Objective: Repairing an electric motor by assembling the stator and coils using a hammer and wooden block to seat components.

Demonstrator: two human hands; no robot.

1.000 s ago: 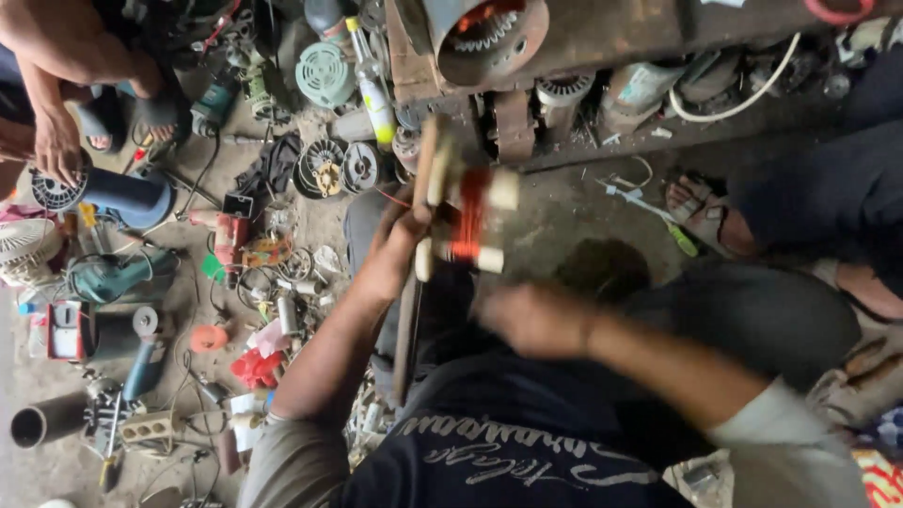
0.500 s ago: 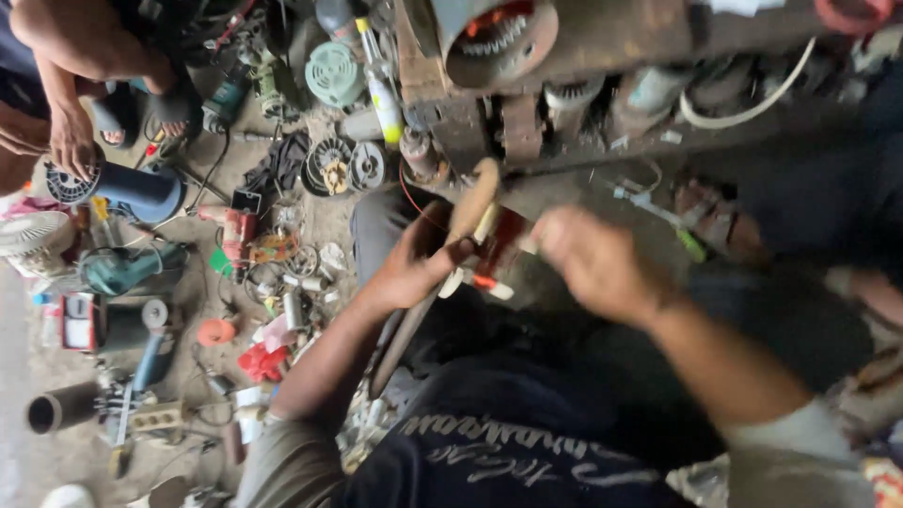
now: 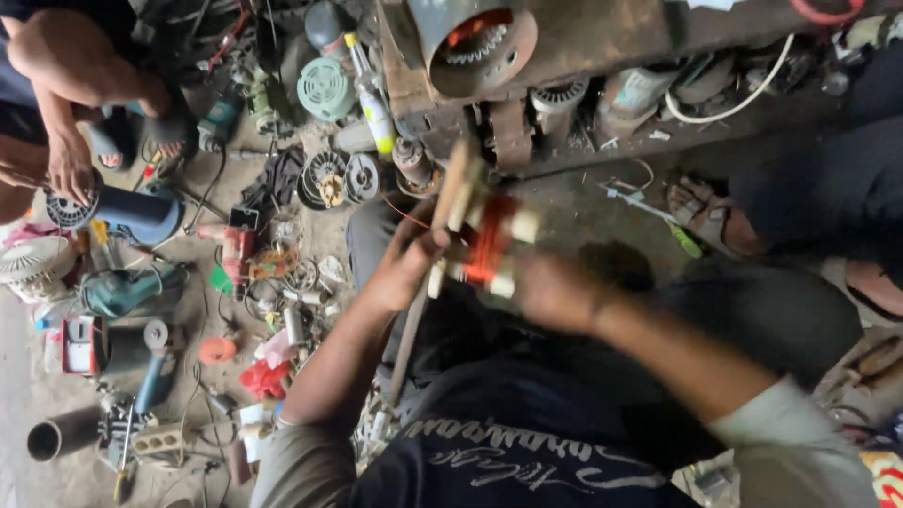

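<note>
Gripping a wooden winding form (image 3: 470,221) wrapped in red copper coil (image 3: 489,246) above the lap, left hand (image 3: 409,263) closed on its near edge, right hand (image 3: 555,292) blurred, grip unclear. Winding partly built up, form not yet stripped; motor parts (image 3: 329,179) strewn left of the form.

A grimy concrete floor (image 3: 583,202) carries scattered motor parts: round fan covers (image 3: 331,179) beyond the left hand (image 3: 404,263), a red scrap (image 3: 263,378) beside its forearm.

Small red-and-white box (image 3: 83,344) on floor, left.
</note>
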